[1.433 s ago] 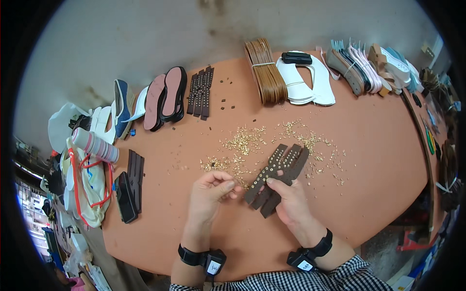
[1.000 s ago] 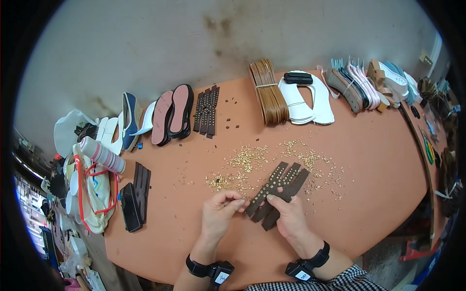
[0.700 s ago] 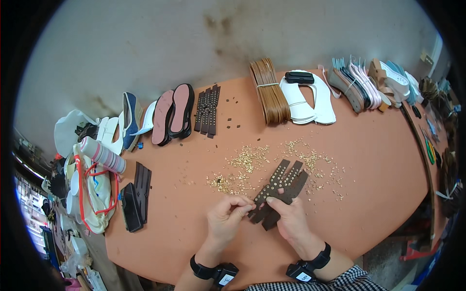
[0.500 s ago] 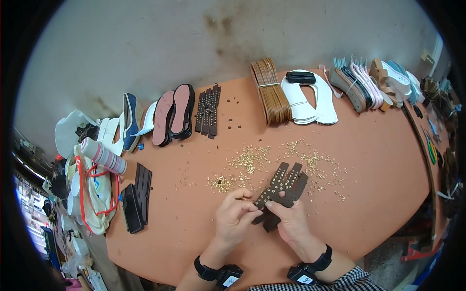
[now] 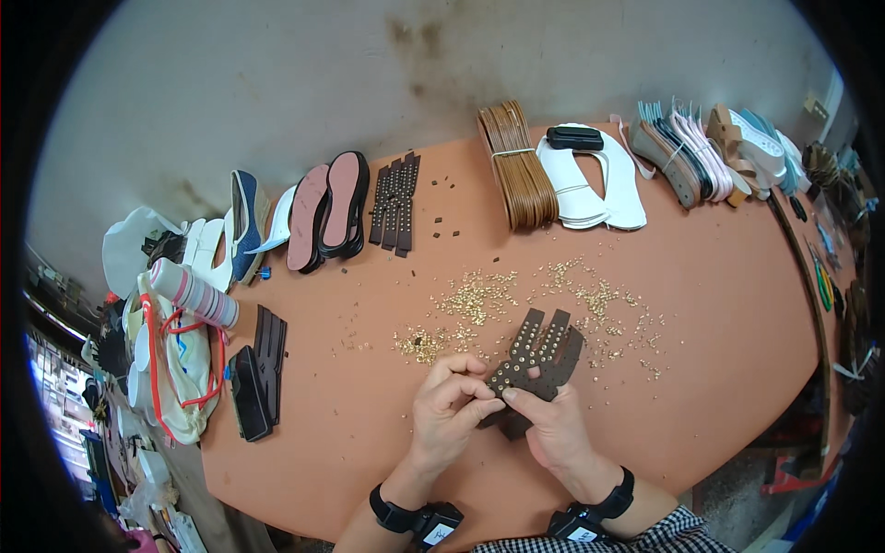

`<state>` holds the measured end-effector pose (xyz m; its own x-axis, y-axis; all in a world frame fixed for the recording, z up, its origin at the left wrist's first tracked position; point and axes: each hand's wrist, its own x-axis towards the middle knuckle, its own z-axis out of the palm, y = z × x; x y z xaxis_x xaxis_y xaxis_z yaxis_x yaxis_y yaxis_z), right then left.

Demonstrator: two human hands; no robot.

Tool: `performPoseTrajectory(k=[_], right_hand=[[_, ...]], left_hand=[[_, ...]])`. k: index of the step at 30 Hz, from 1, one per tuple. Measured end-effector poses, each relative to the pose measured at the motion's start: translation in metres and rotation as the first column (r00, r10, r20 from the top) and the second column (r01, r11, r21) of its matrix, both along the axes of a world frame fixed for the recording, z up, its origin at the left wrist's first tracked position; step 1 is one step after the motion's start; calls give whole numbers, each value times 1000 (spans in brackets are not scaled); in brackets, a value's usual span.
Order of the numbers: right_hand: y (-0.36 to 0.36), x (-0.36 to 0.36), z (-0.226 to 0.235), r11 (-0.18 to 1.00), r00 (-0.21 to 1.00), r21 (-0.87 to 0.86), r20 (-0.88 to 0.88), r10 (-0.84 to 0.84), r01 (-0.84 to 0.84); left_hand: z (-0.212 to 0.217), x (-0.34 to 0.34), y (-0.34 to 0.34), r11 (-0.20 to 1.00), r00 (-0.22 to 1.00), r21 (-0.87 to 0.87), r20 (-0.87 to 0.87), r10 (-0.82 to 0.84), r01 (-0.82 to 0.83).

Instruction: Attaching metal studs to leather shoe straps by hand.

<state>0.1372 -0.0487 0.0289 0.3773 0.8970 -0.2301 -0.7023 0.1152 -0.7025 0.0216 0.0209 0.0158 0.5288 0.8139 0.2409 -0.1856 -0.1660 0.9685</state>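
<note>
The left hand (image 5: 444,415) partly hides the studded straps (image 5: 522,358) (at lower left).

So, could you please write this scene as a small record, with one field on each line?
Left hand: thumb and fingertips at the strap piece's near-left end; cannot tell if they pinch a stud
Right hand: holds the dark brown strap piece, thumb on top
Loose studs: gold-coloured, scattered beyond the hands
Tabletop: reddish brown
Back, left to right: pink-topped soles, another studded piece, bundle of brown strips, white cut pieces
</note>
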Motion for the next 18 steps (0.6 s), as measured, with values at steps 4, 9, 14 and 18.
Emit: performPoseTrajectory(k=[4, 9, 14, 18], right_hand=[[-1, 1, -1, 999, 999, 20, 23, 29, -30], [1, -2, 0, 1000, 996, 13, 86, 1, -2], [-1, -3, -6, 1000, 978, 26, 208, -7, 1], [-3, -3, -3, 1000, 938, 2, 347, 9, -10]], left_hand=[[-1, -1, 0, 1000, 1000, -18, -24, 0, 0], [-2, -4, 2, 994, 998, -107, -61, 8, -14], [-2, -2, -1, 947, 994, -322, 109, 14, 22], [2, -4, 2, 909, 997, -414, 76, -13, 43]])
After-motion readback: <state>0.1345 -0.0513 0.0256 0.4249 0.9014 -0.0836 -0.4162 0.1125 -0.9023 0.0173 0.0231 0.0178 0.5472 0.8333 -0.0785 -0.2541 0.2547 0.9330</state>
